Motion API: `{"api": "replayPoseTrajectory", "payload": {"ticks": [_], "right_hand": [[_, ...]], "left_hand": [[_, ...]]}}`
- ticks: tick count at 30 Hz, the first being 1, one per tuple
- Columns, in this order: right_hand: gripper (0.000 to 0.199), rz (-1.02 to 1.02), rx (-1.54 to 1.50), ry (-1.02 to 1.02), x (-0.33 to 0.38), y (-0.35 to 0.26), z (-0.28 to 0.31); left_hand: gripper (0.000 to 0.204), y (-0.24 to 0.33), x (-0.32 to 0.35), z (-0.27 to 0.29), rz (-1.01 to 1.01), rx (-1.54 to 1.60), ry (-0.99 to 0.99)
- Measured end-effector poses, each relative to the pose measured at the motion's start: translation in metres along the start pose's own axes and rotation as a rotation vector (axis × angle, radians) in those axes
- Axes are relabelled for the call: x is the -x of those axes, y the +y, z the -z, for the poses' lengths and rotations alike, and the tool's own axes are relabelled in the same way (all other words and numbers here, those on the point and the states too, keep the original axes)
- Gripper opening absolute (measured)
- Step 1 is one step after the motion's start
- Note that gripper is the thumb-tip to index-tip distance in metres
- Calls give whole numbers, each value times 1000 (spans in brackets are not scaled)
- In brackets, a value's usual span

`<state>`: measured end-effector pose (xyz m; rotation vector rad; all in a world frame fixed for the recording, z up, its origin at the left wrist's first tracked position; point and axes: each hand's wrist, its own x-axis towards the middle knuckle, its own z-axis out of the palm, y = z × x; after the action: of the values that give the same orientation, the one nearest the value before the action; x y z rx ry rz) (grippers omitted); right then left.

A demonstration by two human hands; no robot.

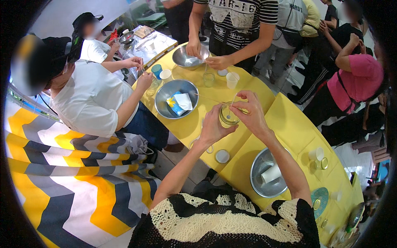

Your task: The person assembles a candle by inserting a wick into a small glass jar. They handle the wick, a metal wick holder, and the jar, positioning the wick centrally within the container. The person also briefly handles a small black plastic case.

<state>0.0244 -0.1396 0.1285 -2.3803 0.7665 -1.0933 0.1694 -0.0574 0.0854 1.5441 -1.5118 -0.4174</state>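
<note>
My left hand (216,127) curls around the side of a small glass jar (230,121) on the yellow tabletop. Above the jar's mouth, my right hand (253,113) pinches a thin white wick. A small round metal tab (228,117) shows at the wick's lower end, within the jar's outline. One slender stick (209,98) reaches from the upper left to my right fingertips; whether they grip it too, I cannot tell. Near my left wrist lie white-handled scissors (210,149), partly hidden, and a round silver lid (222,156).
A metal bowl (159,110) with a blue-and-white packet stands left; another bowl (253,182) with a white cup sits by my right forearm. Across the yellow table (285,124), one person (221,62) handles a wick over a jar (209,79). Another person (99,91) works at left.
</note>
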Motion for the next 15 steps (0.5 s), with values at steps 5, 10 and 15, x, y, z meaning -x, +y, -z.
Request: {"api": "replayPoseTrajectory", "payload": {"ticks": [5,10,15], "right_hand": [[13,4,-28,7,2,-4,-3],[12,14,-30,5,4,-3,-3],[12,-20,-55,-16,6,-6,-6]], "left_hand": [[81,-4,6,2,-11,16,23],[81,-6,9,-3,9,-23,33],[77,-7,10,-3,-37,-8,39]]}}
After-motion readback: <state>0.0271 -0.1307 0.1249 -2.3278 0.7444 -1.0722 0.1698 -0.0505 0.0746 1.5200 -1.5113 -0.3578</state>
